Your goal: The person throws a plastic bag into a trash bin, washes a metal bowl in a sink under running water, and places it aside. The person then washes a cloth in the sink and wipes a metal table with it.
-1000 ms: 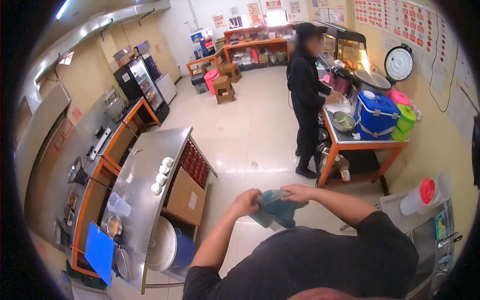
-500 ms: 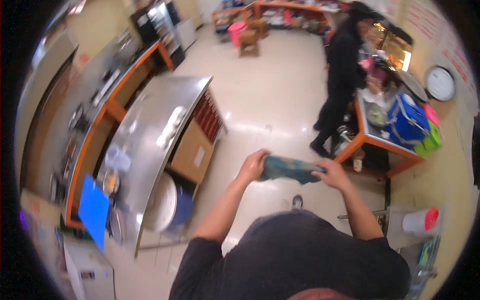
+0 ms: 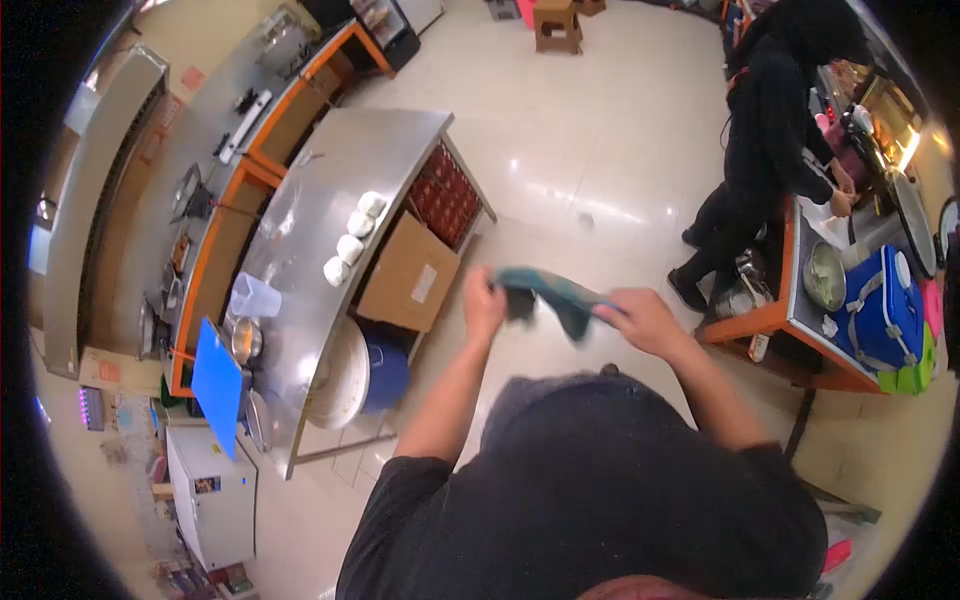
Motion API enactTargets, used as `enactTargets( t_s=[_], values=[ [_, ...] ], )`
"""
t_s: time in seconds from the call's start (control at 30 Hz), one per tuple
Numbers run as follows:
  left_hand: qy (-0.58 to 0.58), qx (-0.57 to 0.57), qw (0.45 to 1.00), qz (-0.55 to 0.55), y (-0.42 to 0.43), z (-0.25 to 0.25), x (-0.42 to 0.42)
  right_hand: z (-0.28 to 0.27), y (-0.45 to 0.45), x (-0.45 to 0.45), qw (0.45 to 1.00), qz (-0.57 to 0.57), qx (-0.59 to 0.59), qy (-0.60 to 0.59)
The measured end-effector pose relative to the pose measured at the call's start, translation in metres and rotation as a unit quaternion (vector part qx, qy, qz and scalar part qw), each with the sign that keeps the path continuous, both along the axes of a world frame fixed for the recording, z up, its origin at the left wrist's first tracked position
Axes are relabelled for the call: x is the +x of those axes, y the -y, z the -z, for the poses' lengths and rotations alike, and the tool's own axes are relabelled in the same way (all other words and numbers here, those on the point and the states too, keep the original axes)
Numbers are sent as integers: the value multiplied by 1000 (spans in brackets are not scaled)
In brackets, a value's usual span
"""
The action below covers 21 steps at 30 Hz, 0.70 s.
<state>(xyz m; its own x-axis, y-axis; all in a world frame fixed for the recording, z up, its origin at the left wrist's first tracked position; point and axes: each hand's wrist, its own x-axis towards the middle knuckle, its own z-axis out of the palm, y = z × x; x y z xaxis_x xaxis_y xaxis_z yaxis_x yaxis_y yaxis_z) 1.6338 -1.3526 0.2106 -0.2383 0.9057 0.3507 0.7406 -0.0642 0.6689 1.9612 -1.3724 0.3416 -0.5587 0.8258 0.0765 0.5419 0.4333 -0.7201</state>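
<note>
A dark green-blue cloth [image 3: 562, 290] is stretched between my hands in front of my body, over the tiled floor. My left hand [image 3: 484, 304] is closed on its left end, and my right hand [image 3: 640, 318] grips the right end. The cloth's middle sags, and a loose fold hangs down near the right side. Slight blur softens its lower edge. Neither hand touches a table.
A steel table [image 3: 330, 190] at the left bears several white dough balls [image 3: 349, 249], a plastic jug [image 3: 255, 297] and a blue board [image 3: 217, 385]. Below are a cardboard box [image 3: 408, 275] and a blue bucket [image 3: 385, 375]. A person [image 3: 770, 130] stands at the right table [image 3: 775, 320].
The bunched cloth is now drawn out between my hands and has swung into a thin arch. My view has tilted down and turned left, so the steel table appears nearer the centre.
</note>
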Motion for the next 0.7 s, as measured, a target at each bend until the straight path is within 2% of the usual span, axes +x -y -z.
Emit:
enactTargets(
  t_s=[0.03,0.07,0.1,0.13,0.17,0.2,0.23,0.3,0.33,0.4,0.43,0.47,0.5,0.53,0.57,0.6,0.63,0.7],
  values=[
    [146,-47,986,-57,-14,-3,-4,-10,-13,-27,997,-74,1,8],
    [504,-125,833,-190,-29,-26,12,-2,-21,-55,989,-137,40,-40],
    [656,-102,748,-8,-38,-14,-5,2,-34,-79,972,-197,88,-89],
    [733,-96,672,45,-54,-3,-18,0,-46,-98,970,-207,89,-86],
    [770,-85,629,64,-67,-18,-20,-4,-55,-117,958,-271,73,-63],
    [784,-67,613,73,-77,-25,-25,-4,-68,-130,940,-334,55,-41],
    [786,-54,611,78,-87,-32,-34,-4,-87,-140,936,-346,55,-38],
    [780,-35,619,85,-108,-39,-67,3,-136,-152,916,-359,-178,6],
    [774,-28,627,86,-120,-41,-87,32,-165,-151,915,-305,-265,-25],
    [755,-26,650,87,-149,-42,-135,93,-223,-128,917,-135,-366,-79],
    [739,-29,668,87,-167,-44,-162,142,-247,-104,921,-72,-359,-134],
    [718,-34,690,85,-190,-48,-190,181,-266,-74,936,4,-340,-88],
    [694,-39,714,86,-215,-54,-219,192,-271,-49,940,83,-330,-35],
    [665,-45,740,84,-239,-61,-248,214,-267,-19,922,178,-345,10],
    [629,-57,771,79,-264,-69,-279,259,-259,23,904,214,-370,-17],
    [587,-70,804,73,-292,-77,-308,274,-246,52,883,237,-405,-33],
    [532,-83,840,67,-324,-82,-338,264,-228,60,801,341,-485,-82],
    [396,-124,908,52,-390,-84,-394,269,-199,83,770,383,-502,-91]
  ],
)
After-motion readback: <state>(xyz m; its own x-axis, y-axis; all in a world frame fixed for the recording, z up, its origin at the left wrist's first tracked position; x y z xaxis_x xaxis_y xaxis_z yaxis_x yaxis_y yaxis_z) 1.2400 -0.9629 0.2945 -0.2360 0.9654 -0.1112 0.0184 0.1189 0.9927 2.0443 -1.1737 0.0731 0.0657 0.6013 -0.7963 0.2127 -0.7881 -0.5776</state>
